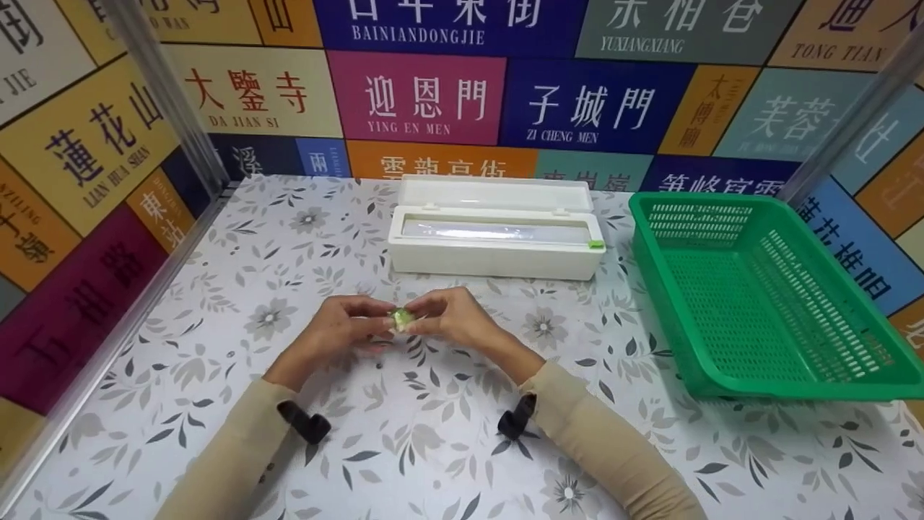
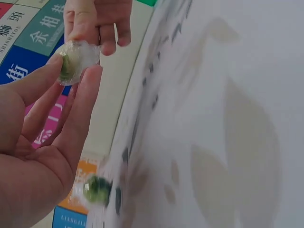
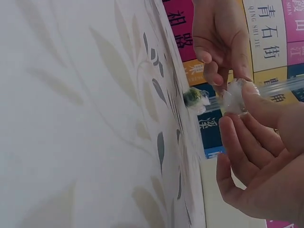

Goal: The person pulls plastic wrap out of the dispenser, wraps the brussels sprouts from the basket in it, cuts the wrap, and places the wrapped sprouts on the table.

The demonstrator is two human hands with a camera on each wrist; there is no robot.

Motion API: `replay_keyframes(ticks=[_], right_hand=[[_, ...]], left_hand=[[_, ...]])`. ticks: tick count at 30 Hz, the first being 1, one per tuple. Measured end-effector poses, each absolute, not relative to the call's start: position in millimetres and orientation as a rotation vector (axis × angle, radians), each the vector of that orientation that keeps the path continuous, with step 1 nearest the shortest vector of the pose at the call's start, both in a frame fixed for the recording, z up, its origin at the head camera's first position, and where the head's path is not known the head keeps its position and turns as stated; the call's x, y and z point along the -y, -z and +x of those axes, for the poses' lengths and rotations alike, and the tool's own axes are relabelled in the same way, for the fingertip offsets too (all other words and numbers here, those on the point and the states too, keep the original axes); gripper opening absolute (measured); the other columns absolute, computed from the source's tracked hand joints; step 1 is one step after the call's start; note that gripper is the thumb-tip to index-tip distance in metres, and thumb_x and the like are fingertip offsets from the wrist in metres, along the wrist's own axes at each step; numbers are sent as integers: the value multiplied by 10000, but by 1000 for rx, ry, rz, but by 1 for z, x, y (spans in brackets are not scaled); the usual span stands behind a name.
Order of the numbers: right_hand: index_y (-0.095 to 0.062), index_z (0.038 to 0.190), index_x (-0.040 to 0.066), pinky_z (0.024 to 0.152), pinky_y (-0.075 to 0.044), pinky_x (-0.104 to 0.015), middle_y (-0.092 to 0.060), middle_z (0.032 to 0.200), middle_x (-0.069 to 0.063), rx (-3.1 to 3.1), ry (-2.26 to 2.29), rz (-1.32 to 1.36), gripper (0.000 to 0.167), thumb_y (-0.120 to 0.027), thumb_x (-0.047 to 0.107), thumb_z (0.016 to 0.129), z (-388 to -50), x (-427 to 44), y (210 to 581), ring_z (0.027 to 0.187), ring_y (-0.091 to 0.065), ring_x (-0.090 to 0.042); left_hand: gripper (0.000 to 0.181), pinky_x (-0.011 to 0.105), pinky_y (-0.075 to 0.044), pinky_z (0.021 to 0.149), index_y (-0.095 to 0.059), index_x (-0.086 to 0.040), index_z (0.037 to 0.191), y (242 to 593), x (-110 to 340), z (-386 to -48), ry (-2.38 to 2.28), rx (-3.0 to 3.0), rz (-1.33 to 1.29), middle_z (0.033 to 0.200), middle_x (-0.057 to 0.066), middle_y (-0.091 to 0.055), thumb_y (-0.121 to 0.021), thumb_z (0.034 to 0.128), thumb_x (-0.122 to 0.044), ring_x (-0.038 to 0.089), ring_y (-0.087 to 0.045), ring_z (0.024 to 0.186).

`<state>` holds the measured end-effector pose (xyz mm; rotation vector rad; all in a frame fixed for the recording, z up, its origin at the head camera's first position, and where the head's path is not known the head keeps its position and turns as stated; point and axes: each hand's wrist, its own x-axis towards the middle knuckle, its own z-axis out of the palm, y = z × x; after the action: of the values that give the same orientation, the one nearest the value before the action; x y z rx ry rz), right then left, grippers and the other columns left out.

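A small pale-green vegetable piece in clear film (image 1: 401,318) is pinched between both hands above the table, its exact kind unclear. My left hand (image 1: 336,326) grips its left side with thumb and fingertips. From the other side, the right hand (image 1: 459,318) pinches it too. In the left wrist view, green shows through one side of the film-covered piece (image 2: 71,64), and the film looks whitish on the other. A second green piece in clear film (image 2: 96,190) lies on the table past the left hand; the right wrist view shows that wrapped piece (image 3: 194,98) too.
Behind the hands stands a white cling film box (image 1: 491,261) with its lid (image 1: 494,193) raised and a green slider (image 1: 595,244) at its right end. A green plastic basket (image 1: 711,361) sits at the right. Flower-patterned cloth (image 1: 433,462) covers the table; sign-printed walls enclose it.
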<state>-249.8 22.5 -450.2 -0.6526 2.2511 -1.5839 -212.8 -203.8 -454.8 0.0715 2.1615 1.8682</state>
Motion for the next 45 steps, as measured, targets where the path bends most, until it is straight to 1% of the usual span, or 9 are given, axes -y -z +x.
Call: replay_keyframes(ticks=[5, 7, 14, 19, 23, 27, 34, 39, 45], right_hand=[[-763, 1102, 114, 735, -586, -242, -779, 1050, -62, -2254, 1509, -598, 325, -851, 188, 798, -248, -7, 450, 834, -714, -101], [-768, 1098, 127, 707, -585, -249, -777, 1032, -45, -2262, 1492, -587, 322, -855, 200, 796, -248, -1, 450, 800, -700, -91], [-765, 1092, 88, 607, -507, -168, -752, 938, -74, -2270, 1501, -593, 307, -837, 109, 794, -251, 21, 451, 716, -623, -59], [-766, 1091, 87, 582, -521, -166, -773, 974, -92, -2287, 1454, -606, 317, -848, 125, 787, -253, 34, 455, 707, -621, -45], [-755, 1100, 62, 593, -546, -166, -774, 1000, -118, -2219, 1443, -619, 338, -850, 70, 776, -254, 42, 459, 709, -638, -44], [-752, 1081, 48, 598, -537, -160, -773, 989, -119, -2205, 1458, -597, 327, -845, 31, 768, -254, 52, 461, 698, -639, -47], [-767, 1017, 87, 581, -499, -155, -781, 948, -56, -2303, 1434, -507, 258, -853, 73, 774, -257, 65, 462, 679, -623, -43], [-768, 1007, 77, 548, -504, -169, -777, 919, -66, -2354, 1422, -484, 226, -837, 80, 792, -255, 73, 463, 634, -613, -57], [-767, 985, 50, 512, -514, -177, -776, 897, -90, -2366, 1443, -445, 193, -820, 58, 800, -252, 83, 464, 600, -604, -60]], left_hand=[[410, 411, -650, 737, -692, -25, 1211, 457, 220, -209, -1799, -2246, 72, 1104, 117, -732, -804, 854, -194, 229, -748, 851], [409, 415, -650, 726, -699, -32, 1202, 457, 226, -209, -1769, -2285, 81, 1109, 117, -728, -811, 848, -205, 217, -748, 830], [374, 397, -650, 688, -709, -27, 1185, 458, 246, -211, -1703, -2389, 122, 1112, 157, -704, -799, 858, -184, 236, -745, 800], [378, 386, -651, 694, -696, 10, 1190, 462, 259, -213, -1694, -2369, 96, 1086, 150, -718, -791, 865, -158, 245, -757, 810], [373, 362, -650, 693, -688, 28, 1189, 462, 270, -214, -1674, -2336, 53, 1085, 152, -723, -780, 875, -149, 241, -758, 808], [395, 327, -647, 719, -680, 15, 1218, 460, 280, -215, -1639, -2326, 14, 1144, 175, -713, -780, 877, -157, 223, -756, 846], [436, 323, -640, 797, -649, -9, 1284, 459, 285, -219, -1636, -2269, -41, 1301, 217, -629, -766, 889, -151, 209, -744, 907], [484, 333, -637, 821, -629, -11, 1311, 459, 290, -225, -1596, -2262, -59, 1326, 220, -606, -782, 872, -146, 207, -734, 928], [476, 322, -638, 804, -639, -10, 1299, 460, 297, -228, -1517, -2320, -23, 1312, 231, -622, -786, 861, -125, 192, -731, 924]])
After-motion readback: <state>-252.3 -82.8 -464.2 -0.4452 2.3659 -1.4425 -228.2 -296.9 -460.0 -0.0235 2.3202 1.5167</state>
